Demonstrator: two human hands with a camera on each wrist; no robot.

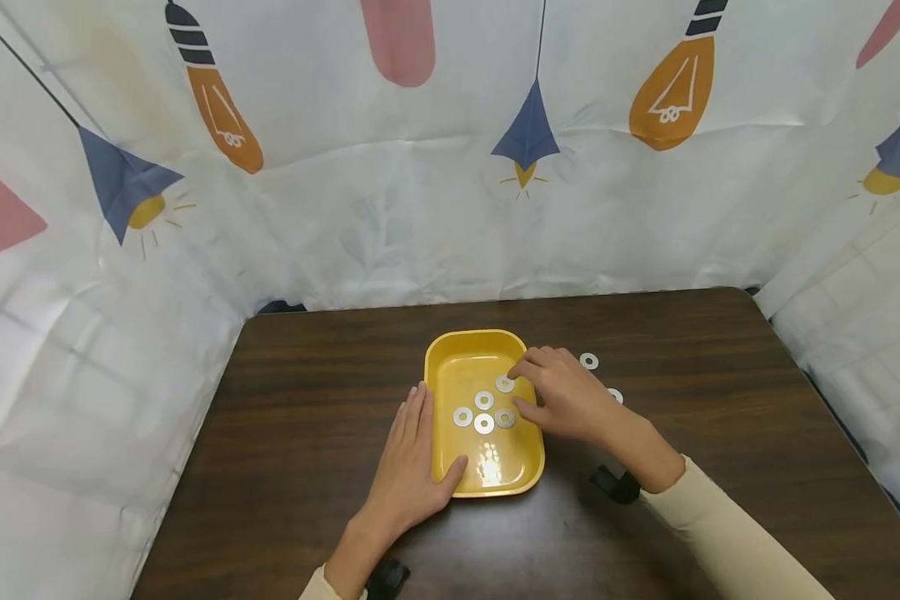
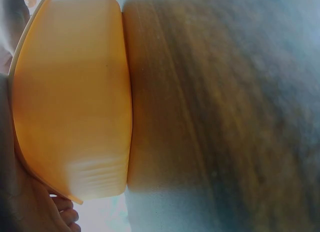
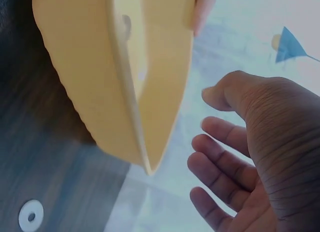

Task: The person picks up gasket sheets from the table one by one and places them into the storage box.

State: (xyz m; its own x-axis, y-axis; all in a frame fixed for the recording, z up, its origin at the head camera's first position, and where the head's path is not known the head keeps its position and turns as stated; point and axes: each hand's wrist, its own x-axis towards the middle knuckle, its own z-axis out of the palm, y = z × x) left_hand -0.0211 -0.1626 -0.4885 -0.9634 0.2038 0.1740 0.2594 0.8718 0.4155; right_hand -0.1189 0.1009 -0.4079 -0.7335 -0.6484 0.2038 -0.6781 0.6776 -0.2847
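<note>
A yellow tray point(image 1: 525, 479) lies on the table with several flat metal washers point(image 1: 483, 424) on its floor. My left hand point(image 1: 412, 467) rests along the tray's left side, fingers straight and thumb over the near-left rim. In the left wrist view the tray's outer wall point(image 2: 75, 102) stands beside that hand. Above the tray's right rim is my right hand point(image 1: 566, 396), its thumb and fingers apart, near one washer point(image 1: 505, 383). The right wrist view shows its loosely bent fingers point(image 3: 220, 177) holding nothing. Two washers lie on the table to the right, one point(image 1: 588, 361) farther back and another point(image 1: 616, 396) partly behind the right hand.
The dark wooden table point(image 1: 315, 400) extends around the tray on all sides. Behind it and at both sides hangs a white curtain point(image 1: 435, 208) printed with lamps and bulbs. Black straps point(image 1: 617, 483) with small devices sit at both wrists.
</note>
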